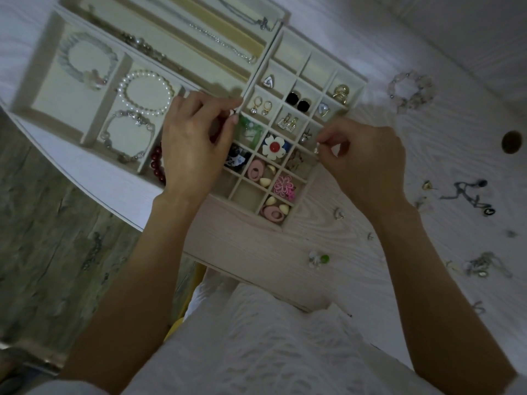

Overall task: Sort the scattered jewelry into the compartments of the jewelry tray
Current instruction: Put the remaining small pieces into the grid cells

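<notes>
The beige jewelry tray with many small square compartments lies on the white table and holds earrings, a white flower brooch, pink oval pieces and a gold ring. My left hand hovers over the tray's left edge, its fingertips pinching a tiny pale piece. My right hand is at the tray's right edge and pinches a small white earring over a compartment. Larger trays to the left hold a pearl bracelet, other bracelets and necklaces.
Loose jewelry lies on the table to the right: a clear bead bracelet, a dark chain, a white-green flower piece and several small earrings. A round hole sits in the tabletop. The table edge and floor are at the left.
</notes>
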`<state>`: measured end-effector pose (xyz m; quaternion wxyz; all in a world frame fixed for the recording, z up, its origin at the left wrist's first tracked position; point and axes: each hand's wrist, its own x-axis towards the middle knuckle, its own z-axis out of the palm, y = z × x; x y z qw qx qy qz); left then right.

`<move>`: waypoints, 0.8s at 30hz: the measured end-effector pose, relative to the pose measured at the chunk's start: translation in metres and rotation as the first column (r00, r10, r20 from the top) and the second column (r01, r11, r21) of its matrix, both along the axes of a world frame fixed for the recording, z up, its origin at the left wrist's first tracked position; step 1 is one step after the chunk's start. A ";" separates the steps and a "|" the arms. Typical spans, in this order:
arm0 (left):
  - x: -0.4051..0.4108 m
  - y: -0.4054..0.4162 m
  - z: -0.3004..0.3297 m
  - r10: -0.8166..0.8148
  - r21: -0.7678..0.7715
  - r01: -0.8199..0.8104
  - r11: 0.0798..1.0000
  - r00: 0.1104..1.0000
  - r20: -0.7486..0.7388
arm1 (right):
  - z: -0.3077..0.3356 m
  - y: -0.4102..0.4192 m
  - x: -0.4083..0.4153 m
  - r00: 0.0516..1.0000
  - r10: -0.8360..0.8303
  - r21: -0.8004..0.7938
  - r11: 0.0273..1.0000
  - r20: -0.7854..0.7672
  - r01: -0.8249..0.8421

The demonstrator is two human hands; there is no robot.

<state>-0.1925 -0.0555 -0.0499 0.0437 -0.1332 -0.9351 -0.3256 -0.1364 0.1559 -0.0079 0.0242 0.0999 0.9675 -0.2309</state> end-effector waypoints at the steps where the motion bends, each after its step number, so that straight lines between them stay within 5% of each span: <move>1: 0.000 0.000 0.000 -0.002 0.001 0.002 1.000 1.000 -0.001 | -0.002 0.000 -0.002 1.000 0.009 0.024 1.000 0.026 -0.010; 12: 0.000 -0.001 0.000 -0.001 0.008 0.001 1.000 1.000 -0.007 | -0.011 -0.022 -0.009 0.999 -0.041 0.359 0.933 0.023 0.030; 24: -0.001 -0.002 0.001 -0.008 0.022 0.008 1.000 1.000 0.000 | -0.011 -0.015 -0.008 0.997 -0.082 0.314 0.946 0.001 0.077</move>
